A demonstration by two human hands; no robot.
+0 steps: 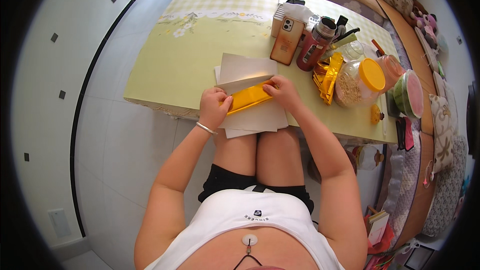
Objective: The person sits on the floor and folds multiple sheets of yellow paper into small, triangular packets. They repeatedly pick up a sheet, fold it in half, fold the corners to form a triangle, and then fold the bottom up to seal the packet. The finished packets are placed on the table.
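Both hands hold a shiny gold foil sheet (248, 98) at its two ends, above the table's near edge. My left hand (215, 106) pinches its left end and wears a silver bangle (206, 128) at the wrist. At the right end, the fingers of my right hand (281, 92) are closed on the foil. A pale paper sheet (245, 70) stands partly raised behind the foil. More white sheets (260, 120) lie beneath and jut past the table edge over my lap.
On the table's right side stand a phone (287, 41), a dark red flask (315, 47), folded gold foil pieces (327, 77) and a yellow-lidded jar (352, 85). Farther right are a watermelon-patterned container (407, 95) and a small yellow object (376, 114). A patterned cloth covers the table (170, 70).
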